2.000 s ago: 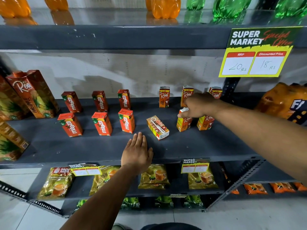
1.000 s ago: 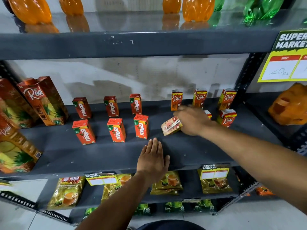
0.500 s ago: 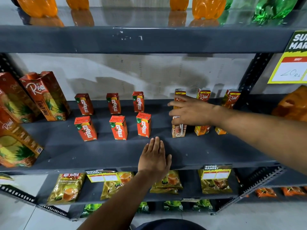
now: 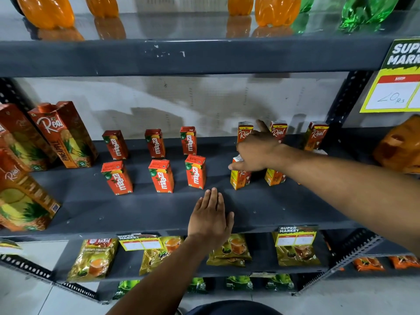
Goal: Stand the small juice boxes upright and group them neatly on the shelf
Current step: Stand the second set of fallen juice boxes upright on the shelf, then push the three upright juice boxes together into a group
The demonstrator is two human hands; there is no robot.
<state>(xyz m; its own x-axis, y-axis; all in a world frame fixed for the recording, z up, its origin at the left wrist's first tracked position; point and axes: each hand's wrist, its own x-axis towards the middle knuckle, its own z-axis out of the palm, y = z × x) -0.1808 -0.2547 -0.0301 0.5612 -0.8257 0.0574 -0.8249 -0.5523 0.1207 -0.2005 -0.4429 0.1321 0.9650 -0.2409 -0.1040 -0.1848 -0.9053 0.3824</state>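
Small orange Real juice boxes stand at the right of the grey shelf [image 4: 261, 208]: three upright at the back [image 4: 245, 133], and a front row where one box [image 4: 239, 179] stands upright beside a second [image 4: 273, 177]. My right hand [image 4: 259, 151] hovers on the top of that front-left box with its fingers spread and the thumb at the box's top edge. My forearm hides most of a third front box. To the left, red Maaza boxes [image 4: 161, 176] stand upright in two rows of three. My left hand [image 4: 210, 218] lies flat on the shelf's front part, holding nothing.
Tall Real cartons [image 4: 63, 135] stand at the shelf's left end. Orange and green bottles [image 4: 276, 10] line the upper shelf. A yellow price sign [image 4: 395, 94] hangs at the right, above an orange pack [image 4: 400, 146]. Tea pouches [image 4: 91, 260] fill the lower shelf.
The Real box that lay on its side was picked up by my right hand and now stands upright in the front row. My right hand's fingers have loosened. My left hand stayed put.
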